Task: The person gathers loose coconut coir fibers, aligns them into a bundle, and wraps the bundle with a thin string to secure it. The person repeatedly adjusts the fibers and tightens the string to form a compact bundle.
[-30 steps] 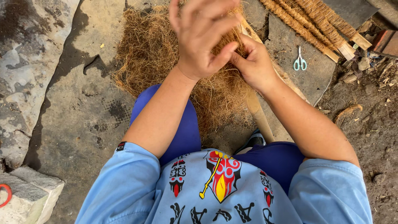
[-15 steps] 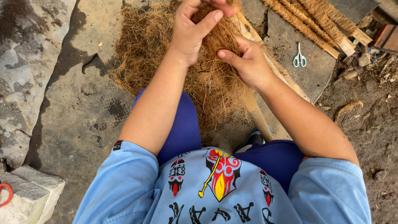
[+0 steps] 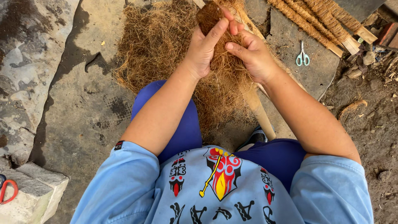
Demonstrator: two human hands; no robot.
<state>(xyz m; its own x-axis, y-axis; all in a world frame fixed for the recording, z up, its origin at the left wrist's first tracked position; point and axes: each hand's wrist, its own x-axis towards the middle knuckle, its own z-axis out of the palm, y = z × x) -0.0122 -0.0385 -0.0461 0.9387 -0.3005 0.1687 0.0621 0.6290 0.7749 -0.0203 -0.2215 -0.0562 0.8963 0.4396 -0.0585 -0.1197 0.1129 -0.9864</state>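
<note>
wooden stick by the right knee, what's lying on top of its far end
Loose brown coconut fibre covers the wooden stick from about mid-length. The left hand and right hand grip a fibre clump above it. The stick's far end is mostly hidden.

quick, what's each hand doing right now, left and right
Left hand: closed around a clump of brown coconut fibre.
Right hand: fingers pinching the same fibre.

Soft, even daylight fills the frame with no glare; shadows are faint. Focus is sharp throughout, with slight wide-angle stretching toward the lower corners.
</note>
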